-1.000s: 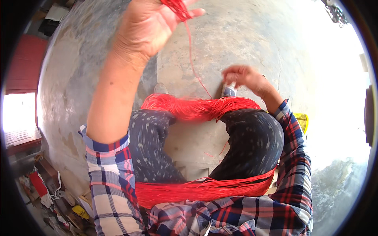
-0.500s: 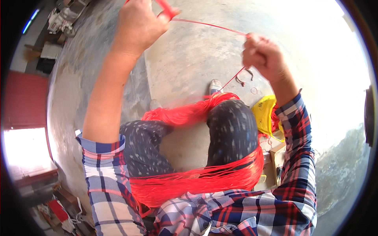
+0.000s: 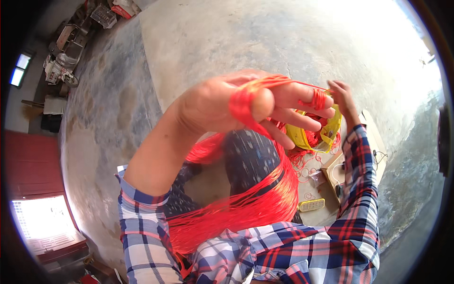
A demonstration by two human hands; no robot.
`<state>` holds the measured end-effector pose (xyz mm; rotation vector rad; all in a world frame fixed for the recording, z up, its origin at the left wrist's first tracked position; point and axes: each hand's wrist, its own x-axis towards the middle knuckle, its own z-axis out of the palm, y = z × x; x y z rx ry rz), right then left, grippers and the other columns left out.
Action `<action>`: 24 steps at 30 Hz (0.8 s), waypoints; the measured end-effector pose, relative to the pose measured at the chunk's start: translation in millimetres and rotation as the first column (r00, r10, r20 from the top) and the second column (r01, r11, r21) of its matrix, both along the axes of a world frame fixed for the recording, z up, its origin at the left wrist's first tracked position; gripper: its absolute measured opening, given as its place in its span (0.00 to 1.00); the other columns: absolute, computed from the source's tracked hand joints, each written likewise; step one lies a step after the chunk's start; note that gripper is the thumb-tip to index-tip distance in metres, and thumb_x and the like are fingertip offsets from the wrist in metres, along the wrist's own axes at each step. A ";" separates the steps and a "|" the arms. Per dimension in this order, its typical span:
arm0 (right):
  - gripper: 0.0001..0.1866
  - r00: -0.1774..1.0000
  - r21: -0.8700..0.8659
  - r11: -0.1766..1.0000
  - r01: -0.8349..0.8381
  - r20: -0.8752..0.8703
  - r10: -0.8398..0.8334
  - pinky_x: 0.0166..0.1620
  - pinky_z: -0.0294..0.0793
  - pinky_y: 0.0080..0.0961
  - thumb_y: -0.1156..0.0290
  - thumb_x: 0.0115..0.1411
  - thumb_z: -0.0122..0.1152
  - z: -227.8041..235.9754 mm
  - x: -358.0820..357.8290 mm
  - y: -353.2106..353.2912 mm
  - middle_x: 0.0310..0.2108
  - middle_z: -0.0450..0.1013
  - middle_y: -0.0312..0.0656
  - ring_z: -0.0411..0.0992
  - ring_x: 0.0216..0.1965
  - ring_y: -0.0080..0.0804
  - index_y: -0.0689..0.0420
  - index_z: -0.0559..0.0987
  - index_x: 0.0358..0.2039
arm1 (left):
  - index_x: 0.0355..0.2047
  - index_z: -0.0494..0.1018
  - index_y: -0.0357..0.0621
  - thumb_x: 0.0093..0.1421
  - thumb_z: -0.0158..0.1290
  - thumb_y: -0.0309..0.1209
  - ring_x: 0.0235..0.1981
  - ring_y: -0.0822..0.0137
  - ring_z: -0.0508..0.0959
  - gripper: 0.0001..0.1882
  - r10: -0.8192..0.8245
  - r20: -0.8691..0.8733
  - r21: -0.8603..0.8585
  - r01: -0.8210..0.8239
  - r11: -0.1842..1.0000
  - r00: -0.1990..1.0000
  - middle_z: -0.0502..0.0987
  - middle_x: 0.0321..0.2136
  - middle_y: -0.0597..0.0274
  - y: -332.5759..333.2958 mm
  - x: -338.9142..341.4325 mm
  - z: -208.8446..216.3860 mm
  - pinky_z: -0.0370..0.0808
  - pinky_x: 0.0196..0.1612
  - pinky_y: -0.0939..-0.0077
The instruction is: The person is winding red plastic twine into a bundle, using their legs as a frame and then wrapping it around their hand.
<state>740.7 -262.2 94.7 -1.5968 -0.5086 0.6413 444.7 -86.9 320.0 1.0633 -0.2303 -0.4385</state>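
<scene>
My left hand is raised over my lap with its fingers spread. Red cord is looped round its thumb and stretches across to a finger, where more turns are wound near the tip. From there a strand runs to the fingertips of my right hand, which are closed on it at the far right. A large skein of red cord lies round both my knees, spread in a thick band across my lap. Below my left fingers stands a yellow bag with tangled red cord inside, partly hidden by that hand.
Beside my right knee are a cardboard box, a yellow oblong object and loose red cord loops on the concrete floor. Clutter with a parked two-wheeler lines the far left wall, near a dark red panel.
My left hand has come down and right, turned, and opened its fingers. My right hand has moved right and down to beside the yellow bag. The view has shifted.
</scene>
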 end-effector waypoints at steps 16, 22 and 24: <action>0.18 0.843 0.367 0.767 -0.527 0.112 0.526 0.21 0.52 0.15 0.59 0.63 0.58 160.9 -141.3 -30.0 0.16 0.62 0.25 0.55 0.18 0.12 0.56 0.71 0.22 | 0.56 0.63 0.39 0.55 0.59 0.36 0.53 0.61 0.69 0.31 0.518 0.624 0.403 -0.809 0.429 0.585 0.73 0.46 0.57 31.6 -45.9 32.9 0.68 0.54 0.67; 0.14 0.841 0.502 0.679 -0.536 0.248 0.480 0.22 0.53 0.15 0.62 0.65 0.54 176.6 -193.1 43.8 0.19 0.62 0.26 0.55 0.19 0.12 0.58 0.72 0.27 | 0.44 0.72 0.37 0.54 0.56 0.31 0.44 0.57 0.77 0.18 0.292 0.460 0.586 -0.534 0.609 0.838 0.78 0.36 0.51 -23.0 -110.1 52.0 0.72 0.47 0.69; 0.16 0.664 0.286 0.599 -0.748 0.354 0.659 0.23 0.55 0.14 0.60 0.66 0.53 182.5 -225.1 58.9 0.19 0.63 0.25 0.57 0.20 0.12 0.58 0.75 0.27 | 0.45 0.71 0.38 0.58 0.53 0.32 0.44 0.62 0.77 0.15 0.705 0.363 -0.157 -0.706 0.691 0.609 0.79 0.36 0.57 -27.7 -124.5 65.9 0.72 0.48 0.70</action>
